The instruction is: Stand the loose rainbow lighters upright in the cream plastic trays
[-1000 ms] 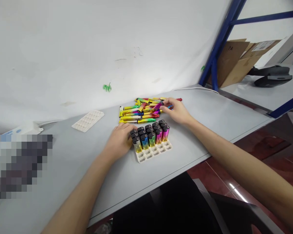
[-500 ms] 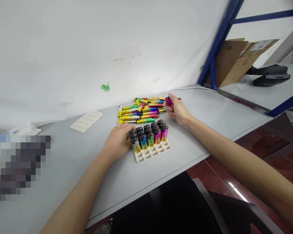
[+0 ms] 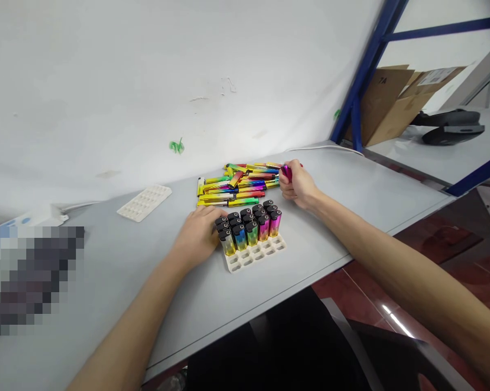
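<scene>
A white slotted tray (image 3: 258,256) stands on the table with several upright lighters (image 3: 251,232) in its back rows. The front slots hold nothing. Around the tray's left end curls my left hand (image 3: 199,232), its fingertips partly hidden behind the lighters. My right hand (image 3: 297,186) is closed around a magenta lighter (image 3: 286,172), raised beside the right end of a loose pile. That pile of shiny multicoloured lighters (image 3: 236,187) lies behind the tray, against the wall side.
Another white slotted tray (image 3: 144,203) lies at the left, near the wall. A blue metal frame (image 3: 356,117) rises at the right, with cardboard boxes (image 3: 395,103) and a black device (image 3: 452,126) beyond it. A white cable (image 3: 326,146) runs along the table's back edge.
My right hand has shifted slightly right and down with the magenta lighter, turning a little. The left hand and the tray have stayed in place.
</scene>
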Demonstrator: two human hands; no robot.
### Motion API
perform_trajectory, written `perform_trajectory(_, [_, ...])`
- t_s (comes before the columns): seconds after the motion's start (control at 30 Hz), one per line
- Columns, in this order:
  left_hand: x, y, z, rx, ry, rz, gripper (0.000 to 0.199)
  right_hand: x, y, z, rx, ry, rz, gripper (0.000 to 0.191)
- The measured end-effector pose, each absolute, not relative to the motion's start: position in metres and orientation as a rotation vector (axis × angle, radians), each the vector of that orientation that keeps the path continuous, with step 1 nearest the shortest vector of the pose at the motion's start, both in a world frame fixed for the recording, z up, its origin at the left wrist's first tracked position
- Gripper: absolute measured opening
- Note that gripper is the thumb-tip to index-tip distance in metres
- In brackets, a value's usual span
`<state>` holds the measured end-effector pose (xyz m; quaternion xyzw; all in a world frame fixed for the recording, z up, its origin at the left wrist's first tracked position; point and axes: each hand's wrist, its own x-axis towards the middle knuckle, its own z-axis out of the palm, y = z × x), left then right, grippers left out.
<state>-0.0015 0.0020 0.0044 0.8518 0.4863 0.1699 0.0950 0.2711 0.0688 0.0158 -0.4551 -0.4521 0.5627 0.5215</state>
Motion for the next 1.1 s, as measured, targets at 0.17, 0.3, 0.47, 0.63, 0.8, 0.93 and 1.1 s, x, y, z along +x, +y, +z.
perform_trajectory(0.17, [-0.001,0.002,0.005,2.524,1.440,0.507,0.025,0.272,0.069,0.015,-1.089,-1.075,1.319,0.049])
perform_trajectory(0.3, [0.000,0.001,0.006,2.515,1.450,0.493,0.025,0.271,0.069,0.016,-1.091,-1.071,1.305,0.053])
perform_trajectory(0.47, [0.000,0.002,0.005,2.509,1.456,0.487,0.019,0.270,0.068,0.017,-1.129,-1.064,1.316,0.048])
perform_trajectory(0.63, [0.000,0.002,0.005,2.496,1.463,0.483,0.019,0.270,0.068,0.016,-1.127,-1.083,1.312,0.046])
perform_trajectory(0.8, [-0.001,0.002,0.004,2.495,1.451,0.502,0.021,0.269,0.069,0.015,-1.138,-1.067,1.271,0.050])
perform_trajectory(0.93, [-0.001,0.002,0.004,2.504,1.447,0.524,0.020,0.269,0.063,0.017,-1.086,-1.191,1.121,0.050])
perform_trajectory(1.1, [0.000,0.002,0.003,2.499,1.457,0.519,0.023,0.274,0.028,0.035,-1.086,-1.521,0.707,0.032])
